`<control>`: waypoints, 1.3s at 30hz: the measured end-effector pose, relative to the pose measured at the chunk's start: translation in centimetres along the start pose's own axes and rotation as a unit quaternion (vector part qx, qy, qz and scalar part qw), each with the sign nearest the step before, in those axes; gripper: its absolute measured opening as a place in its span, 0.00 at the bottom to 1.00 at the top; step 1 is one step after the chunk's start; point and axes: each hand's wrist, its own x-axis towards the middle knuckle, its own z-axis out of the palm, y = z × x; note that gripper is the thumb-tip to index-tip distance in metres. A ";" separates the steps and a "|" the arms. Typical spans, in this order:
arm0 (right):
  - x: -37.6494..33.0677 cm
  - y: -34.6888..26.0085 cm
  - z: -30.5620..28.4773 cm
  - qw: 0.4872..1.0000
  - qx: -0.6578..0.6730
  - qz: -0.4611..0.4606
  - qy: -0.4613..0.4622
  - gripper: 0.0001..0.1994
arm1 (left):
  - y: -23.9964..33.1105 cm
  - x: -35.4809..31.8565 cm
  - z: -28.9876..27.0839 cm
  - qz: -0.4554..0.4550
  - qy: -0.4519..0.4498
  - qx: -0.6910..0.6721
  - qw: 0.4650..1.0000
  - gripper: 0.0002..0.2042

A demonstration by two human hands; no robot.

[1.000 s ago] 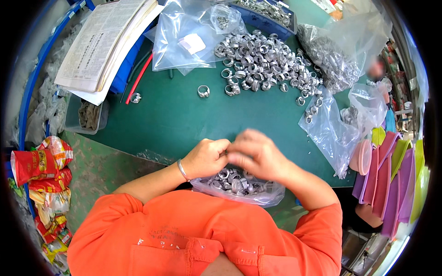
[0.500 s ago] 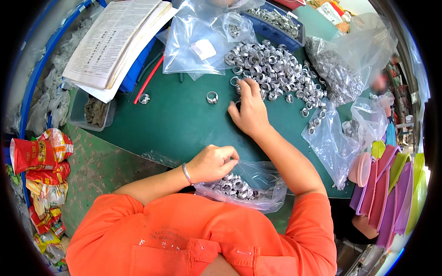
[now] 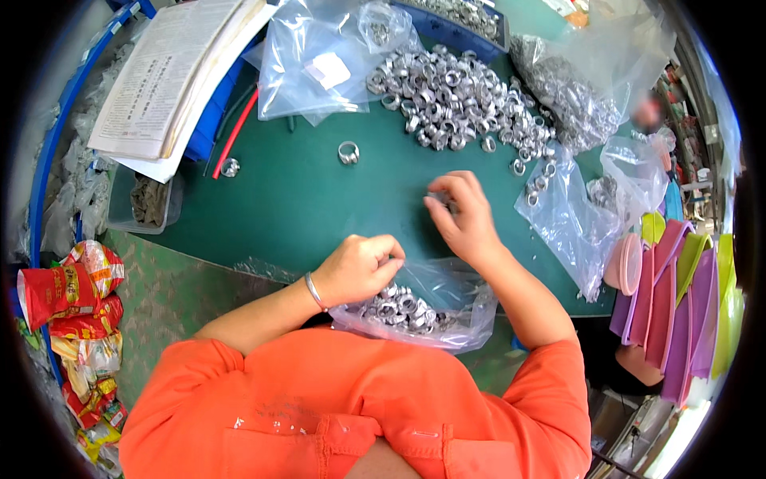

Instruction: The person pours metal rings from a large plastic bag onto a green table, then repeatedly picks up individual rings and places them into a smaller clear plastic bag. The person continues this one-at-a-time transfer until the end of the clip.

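My left hand (image 3: pixel 361 270) is closed, its thumb and fingers pinched at the mouth of a clear plastic bag (image 3: pixel 477 327). The bag lies at the table's near edge against my orange shirt, with silver metal rings (image 3: pixel 403 307) like hose clamps inside. Right of the bag and higher up, my right hand (image 3: pixel 469 219) hangs over the table with curled fingers around one or more metal rings (image 3: pixel 444 201), partly hidden and blurred. Beyond it spreads a large heap of the same rings (image 3: pixel 451 96). A single ring (image 3: pixel 349 152) lies apart on the green table (image 3: pixel 279 207).
Back left are an open book (image 3: pixel 171 72), a red stick (image 3: pixel 237 132) and a tub with a cloth (image 3: pixel 148 199). Plastic bags (image 3: pixel 311 64) and a blue bin of metal parts (image 3: pixel 479 32) line the back. A filled bag (image 3: pixel 566 96) and colourful straps (image 3: pixel 662 303) are right.
My right hand has drawn back from the edge of the ring heap toward the bag, now with metal between its fingers. My left hand stays at the bag. The view has shifted slightly.
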 end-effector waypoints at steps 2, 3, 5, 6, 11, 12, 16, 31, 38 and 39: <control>-2.0 -2.5 -1.6 0.997 0.033 -0.067 -0.022 0.10 | -0.2 -0.2 0.3 -0.006 0.008 -0.002 1.000 0.04; -3.2 -3.6 -2.1 0.989 0.032 -0.127 -0.063 0.11 | -0.2 -0.3 0.4 -0.009 0.013 -0.004 1.000 0.04; -5.8 -5.5 -2.2 0.964 0.076 -0.094 -0.237 0.11 | 0.1 -0.5 0.1 -0.011 0.024 -0.004 1.000 0.04; -5.7 -5.6 -2.5 0.963 0.066 -0.109 -0.239 0.11 | 0.4 -0.5 -0.1 -0.035 0.013 -0.008 0.999 0.05; 0.3 -0.7 -2.4 0.987 -0.128 -0.096 -0.007 0.14 | 0.4 0.0 0.0 -0.013 0.001 0.016 1.000 0.05; 2.6 0.7 -2.1 0.978 -0.175 -0.114 0.020 0.18 | 0.4 -0.1 0.0 -0.013 0.003 0.024 1.000 0.05; 11.3 6.7 0.9 0.943 -0.312 -0.103 0.045 0.23 | 0.1 -0.1 0.2 0.014 0.023 0.023 0.999 0.05; -1.4 3.2 -2.0 0.959 -0.270 -0.065 -0.058 0.29 | 0.8 -0.2 0.3 -0.029 0.013 0.009 0.999 0.02; -6.2 1.1 -1.4 0.979 -0.170 0.053 -0.095 0.31 | 0.5 -0.1 0.3 -0.023 0.016 0.028 0.999 0.03; -6.3 0.5 -1.8 0.979 -0.155 0.032 -0.128 0.28 | 0.5 -0.1 0.3 -0.025 0.013 0.030 0.999 0.03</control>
